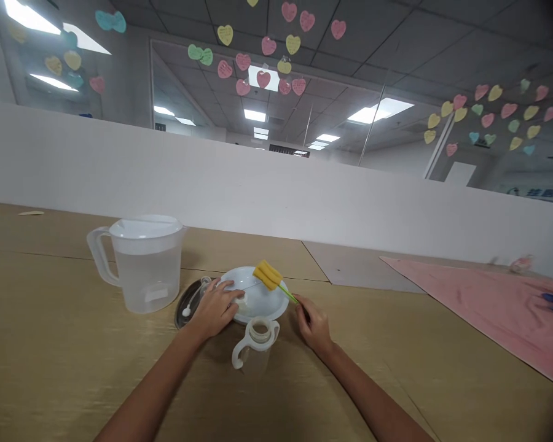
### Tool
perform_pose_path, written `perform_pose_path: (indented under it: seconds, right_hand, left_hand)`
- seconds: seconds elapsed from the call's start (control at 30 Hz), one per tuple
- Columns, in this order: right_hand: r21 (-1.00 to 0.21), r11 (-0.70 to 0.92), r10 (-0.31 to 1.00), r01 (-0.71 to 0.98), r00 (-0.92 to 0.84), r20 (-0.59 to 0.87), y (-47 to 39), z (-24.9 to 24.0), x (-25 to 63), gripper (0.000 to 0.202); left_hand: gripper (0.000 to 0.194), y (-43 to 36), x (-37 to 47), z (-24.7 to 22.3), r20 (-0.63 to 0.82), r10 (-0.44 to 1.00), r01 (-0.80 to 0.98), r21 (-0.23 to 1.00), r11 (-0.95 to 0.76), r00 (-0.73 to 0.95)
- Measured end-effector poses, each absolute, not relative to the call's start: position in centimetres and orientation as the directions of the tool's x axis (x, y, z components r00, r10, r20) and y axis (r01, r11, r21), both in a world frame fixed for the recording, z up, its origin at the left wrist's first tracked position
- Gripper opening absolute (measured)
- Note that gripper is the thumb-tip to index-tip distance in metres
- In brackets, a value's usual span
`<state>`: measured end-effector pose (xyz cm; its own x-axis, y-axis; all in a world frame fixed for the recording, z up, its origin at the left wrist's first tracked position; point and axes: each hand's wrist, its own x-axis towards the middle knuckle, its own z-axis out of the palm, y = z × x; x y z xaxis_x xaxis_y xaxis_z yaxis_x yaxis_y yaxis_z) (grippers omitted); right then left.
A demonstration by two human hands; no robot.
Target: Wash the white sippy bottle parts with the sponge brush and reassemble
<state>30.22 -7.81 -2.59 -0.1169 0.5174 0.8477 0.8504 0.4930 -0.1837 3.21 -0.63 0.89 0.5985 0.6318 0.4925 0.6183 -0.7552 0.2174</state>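
My right hand (314,325) is closed around the green handle of a bottle brush (268,275) with a yellow sponge head. The head is raised over the far right part of a white bowl (274,301). My left hand (217,309) reaches over the bowl's left side, fingers spread, the tips by a small pale translucent piece (241,302) inside. Whether they touch it I cannot tell. In front of the bowl stands a clear baby bottle (257,359), uncapped and upright, with a white two-handled collar (259,339).
A lidded clear jug (148,270) holding water stands at the left. Partly behind my left hand lies a dark round dish (182,306) with a white tube-like part (187,311). Pink cloth (479,301) covers the table's right side; a white wall (258,190) rises behind.
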Motion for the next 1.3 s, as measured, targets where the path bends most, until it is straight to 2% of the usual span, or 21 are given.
perform_pose_path:
  seconds: [0.3,0.43,0.6,0.7,0.87,0.97,1.03,1.17,1.3]
  right_hand:
    - [-0.159,0.512,0.508,0.844,-0.148,0.848,-8.0,-2.2,30.1,0.029]
    - [-0.16,0.511,0.515,0.844,-0.152,0.844,-7.9,-2.5,30.2,0.029]
    - [-0.14,0.529,0.506,0.837,-0.178,0.844,-7.8,-2.7,30.2,0.03]
    - [-0.086,0.553,0.492,0.829,-0.241,0.836,-7.9,-2.6,30.1,0.031]
    - [0.069,0.631,0.351,0.772,-0.363,0.863,-8.3,-2.4,29.8,0.032]
    - [0.115,0.65,0.285,0.751,-0.381,0.879,-8.5,-2.3,29.6,0.036]
    - [0.138,0.648,0.268,0.749,-0.394,0.879,-8.6,-2.3,29.4,0.04]
    - [0.162,0.638,0.244,0.752,-0.398,0.884,-8.7,-2.3,29.4,0.043]
    - [0.146,0.649,0.254,0.747,-0.393,0.884,-8.6,-2.3,29.5,0.042]
  left_hand:
    - [0.038,-1.6,3.4,1.6,0.539,0.647,0.607,0.284,-0.742,0.539]
    - [0.035,-1.7,3.4,1.4,0.572,0.662,0.569,0.368,-0.735,0.485]
    - [0.032,-1.8,3.7,1.2,0.719,0.645,0.435,0.51,-0.742,0.257]
    - [0.033,-2.4,4.1,1.4,0.762,0.628,0.376,0.541,-0.752,0.158]
    - [0.029,-3.6,4.8,1.8,0.806,0.554,0.344,0.47,-0.813,0.208]
    - [0.027,-3.7,4.9,1.9,0.825,0.539,0.328,0.468,-0.82,0.171]
    - [0.027,-3.7,4.9,1.8,0.796,0.58,0.274,0.527,-0.805,0.174]
    - [0.032,-3.6,5.0,1.6,0.636,0.705,0.084,0.721,-0.688,0.312]
    - [0.031,-3.9,5.2,1.7,0.613,0.724,0.121,0.731,-0.671,0.315]
